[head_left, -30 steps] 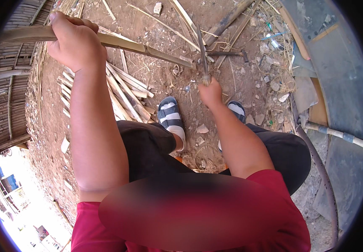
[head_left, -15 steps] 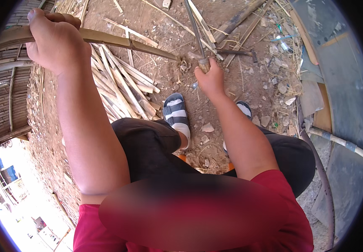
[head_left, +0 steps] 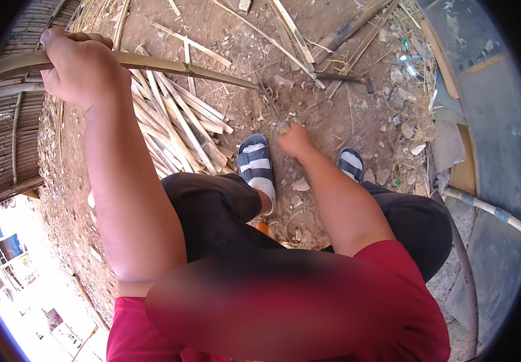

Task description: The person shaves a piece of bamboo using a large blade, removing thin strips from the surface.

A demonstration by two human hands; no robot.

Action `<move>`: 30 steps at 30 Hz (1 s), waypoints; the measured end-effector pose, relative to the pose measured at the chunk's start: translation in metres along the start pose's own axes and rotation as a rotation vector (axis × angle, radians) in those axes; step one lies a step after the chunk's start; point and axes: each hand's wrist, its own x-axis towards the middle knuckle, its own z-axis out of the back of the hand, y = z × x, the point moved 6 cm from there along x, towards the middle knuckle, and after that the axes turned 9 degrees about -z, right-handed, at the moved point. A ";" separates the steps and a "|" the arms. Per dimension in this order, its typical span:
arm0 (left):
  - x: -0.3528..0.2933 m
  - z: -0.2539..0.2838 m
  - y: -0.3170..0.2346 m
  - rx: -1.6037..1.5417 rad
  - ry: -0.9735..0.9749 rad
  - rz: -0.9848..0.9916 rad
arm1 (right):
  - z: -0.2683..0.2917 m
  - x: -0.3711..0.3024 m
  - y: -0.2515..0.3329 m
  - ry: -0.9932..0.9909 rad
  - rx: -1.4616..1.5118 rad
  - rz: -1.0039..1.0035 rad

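My left hand [head_left: 85,67] is closed around a long piece of split bamboo [head_left: 158,64], held raised at the left and slanting down to the right. Low in front of my feet, my right hand [head_left: 295,141] grips the handle of a machete [head_left: 270,102]. Its dark blade points up and to the left, and its upper part meets the bamboo's far end. I cannot tell whether the edge has entered the bamboo. Most of the handle is hidden by my fingers.
A pile of split bamboo strips [head_left: 179,123] lies left of my sandalled left foot [head_left: 254,160]. Ahead are loose strips, a dark pole [head_left: 357,27] and a hammer-shaped tool [head_left: 348,78]. Grey sheets [head_left: 483,120] stand at the right, a bamboo wall [head_left: 1,133] at the left.
My right hand has come down and nearer to me. The machete blade has swung from pointing up and away to leaning left against the bamboo's end. My left hand has barely moved.
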 end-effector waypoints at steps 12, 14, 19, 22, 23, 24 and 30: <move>0.005 0.008 0.005 0.034 -0.033 0.046 | 0.048 -0.039 0.063 -0.287 0.217 0.286; -0.002 0.000 -0.001 0.064 -0.046 0.119 | 0.002 -0.007 -0.002 -0.238 0.007 0.159; 0.002 0.013 0.009 0.017 -0.048 0.065 | -0.008 0.009 -0.015 0.213 0.060 -0.113; 0.003 0.009 0.008 0.003 -0.051 0.086 | 0.012 0.002 0.003 0.242 0.339 -0.150; 0.001 0.007 0.008 0.001 -0.044 0.087 | 0.026 0.003 0.016 0.151 0.371 -0.059; 0.000 0.004 0.007 0.000 -0.040 0.086 | 0.039 0.004 0.030 0.060 0.400 0.033; 0.008 0.010 0.013 0.043 -0.041 0.019 | 0.095 -0.055 0.108 -0.319 0.489 0.400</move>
